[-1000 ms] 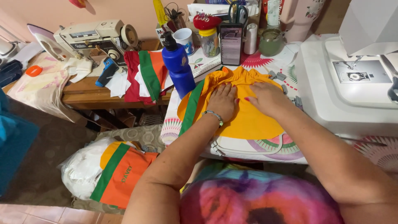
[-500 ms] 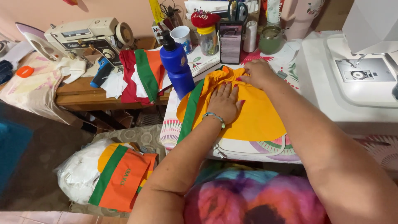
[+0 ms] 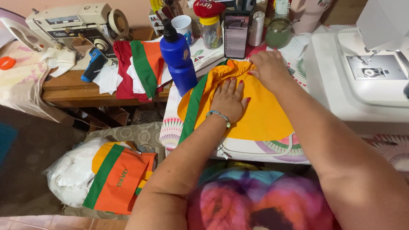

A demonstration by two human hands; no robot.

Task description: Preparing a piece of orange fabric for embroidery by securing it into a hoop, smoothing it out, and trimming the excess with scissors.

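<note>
A yellow fabric piece (image 3: 260, 115) with a green band along its left edge lies on a patterned table cover. My left hand (image 3: 229, 99) rests flat on its middle, fingers spread, a beaded bracelet on the wrist. My right hand (image 3: 269, 68) presses the bunched upper edge of the yellow fabric near the back, fingers curled down on it. A blue water bottle (image 3: 179, 59) stands just left of the fabric.
A white sewing machine (image 3: 366, 72) fills the right side. A phone (image 3: 236, 34), cups and jars stand at the back. An older sewing machine (image 3: 72, 25) and red, green, orange fabric (image 3: 142, 68) sit on a wooden table at left. An orange-and-green piece (image 3: 119, 179) lies on a bag on the floor.
My right hand moved from the middle of the yellow fabric up to its far bunched edge. My left hand stayed flat on the fabric.
</note>
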